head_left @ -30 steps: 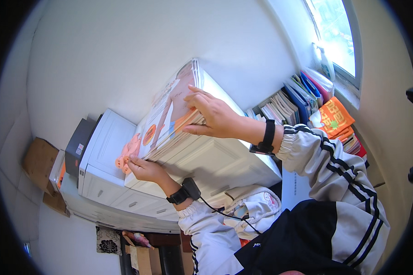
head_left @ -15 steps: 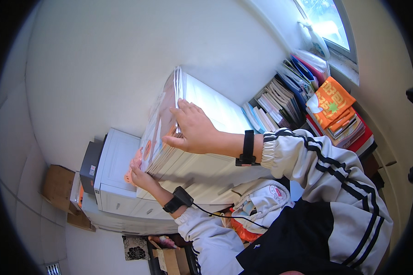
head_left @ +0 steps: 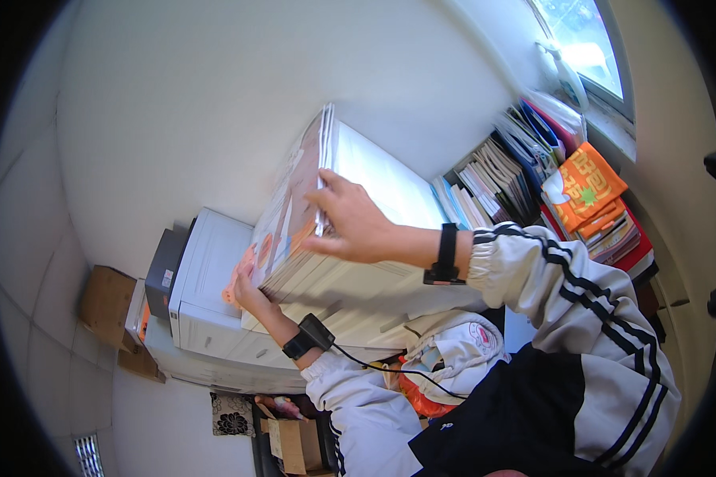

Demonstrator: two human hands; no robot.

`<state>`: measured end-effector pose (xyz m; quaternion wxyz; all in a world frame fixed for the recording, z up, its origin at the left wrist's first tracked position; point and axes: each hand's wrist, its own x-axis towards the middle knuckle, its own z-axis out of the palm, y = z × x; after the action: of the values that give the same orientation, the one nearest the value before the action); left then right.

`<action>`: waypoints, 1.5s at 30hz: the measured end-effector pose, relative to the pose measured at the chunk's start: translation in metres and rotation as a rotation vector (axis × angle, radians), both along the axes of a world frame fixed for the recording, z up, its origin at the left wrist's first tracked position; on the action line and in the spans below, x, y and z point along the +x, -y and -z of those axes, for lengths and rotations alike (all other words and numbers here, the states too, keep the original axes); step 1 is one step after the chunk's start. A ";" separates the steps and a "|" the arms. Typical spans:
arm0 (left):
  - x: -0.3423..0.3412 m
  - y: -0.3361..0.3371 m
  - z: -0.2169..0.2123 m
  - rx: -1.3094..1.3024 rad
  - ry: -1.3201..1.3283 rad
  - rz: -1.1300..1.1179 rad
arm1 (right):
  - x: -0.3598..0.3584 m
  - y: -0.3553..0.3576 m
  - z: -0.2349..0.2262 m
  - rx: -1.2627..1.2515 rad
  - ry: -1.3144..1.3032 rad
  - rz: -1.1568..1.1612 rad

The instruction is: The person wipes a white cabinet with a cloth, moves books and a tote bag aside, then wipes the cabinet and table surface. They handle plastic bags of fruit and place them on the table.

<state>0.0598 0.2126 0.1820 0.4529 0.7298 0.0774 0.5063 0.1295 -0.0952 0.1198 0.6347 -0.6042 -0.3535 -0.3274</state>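
Mid-frame, the right hand spreads unclenched against the stack; lower left of it, the left hand touches a corner, grip I can't tell.

Between two and three o'clock, large yellowish characters are running boldly across an orange packet. Toward four o'clock, a cream cloth bag is carrying a round pink print, whose lettering is appearing too small for reading. At five o'clock, tiny white lettering is sitting on the black jacket front. Near nine o'clock, a dark grey box is bearing a small white label, its wording staying illegible. Between nine and ten, print is blurring on the topmost booklet cover.
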 end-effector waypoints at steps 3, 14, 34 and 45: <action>0.000 0.000 -0.002 -0.013 -0.013 0.109 | 0.031 0.009 -0.011 0.079 -0.185 -0.196; 0.020 -0.026 -0.040 -0.055 -0.417 0.392 | 0.142 0.013 -0.042 0.053 -0.468 -0.643; 0.037 -0.029 -0.036 -0.136 -0.422 0.595 | 0.155 -0.018 -0.046 -0.163 -0.349 -0.376; 0.038 -0.026 -0.032 -0.395 -0.298 0.778 | 0.080 0.001 -0.039 -0.026 -0.313 -0.470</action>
<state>0.0977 0.2390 0.2141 0.7236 0.6692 -0.0430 0.1637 0.2096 -0.0967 0.1586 0.7322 -0.5571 -0.3856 -0.0692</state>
